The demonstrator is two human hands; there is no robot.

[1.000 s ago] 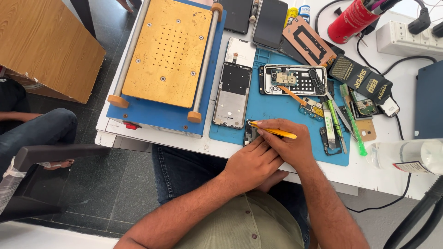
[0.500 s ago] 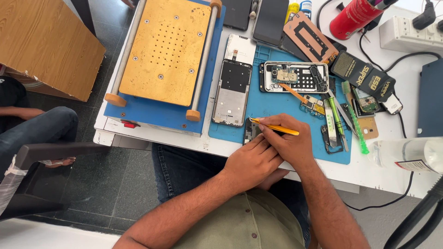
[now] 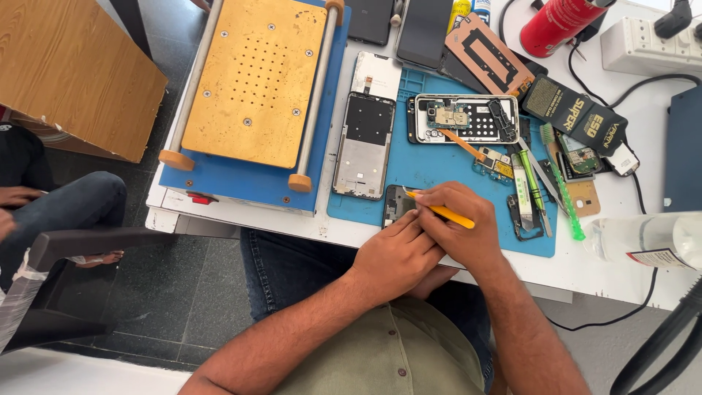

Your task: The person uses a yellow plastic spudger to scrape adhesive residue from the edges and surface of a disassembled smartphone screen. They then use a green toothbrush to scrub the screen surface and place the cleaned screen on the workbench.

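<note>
My right hand (image 3: 462,227) grips a thin yellow pry tool (image 3: 446,213), its tip pressed at a small dark phone part (image 3: 395,205) on the blue work mat (image 3: 431,164). My left hand (image 3: 395,256) rests against that part at the table's near edge, fingers holding it steady. An opened phone body (image 3: 463,118) with its circuit boards showing lies further back on the mat, and a bare phone frame (image 3: 363,145) lies to its left.
A blue machine with a yellow perforated plate (image 3: 254,80) stands at the left. Tweezers and a green brush (image 3: 561,183) lie right of my hands. A red can (image 3: 559,24), power strip (image 3: 649,45), clear bottle (image 3: 651,240) and another person's knee (image 3: 73,205) surround the table.
Both hands stay on the small part; the yellow tool's tip has shifted only slightly. The view has drifted a little.
</note>
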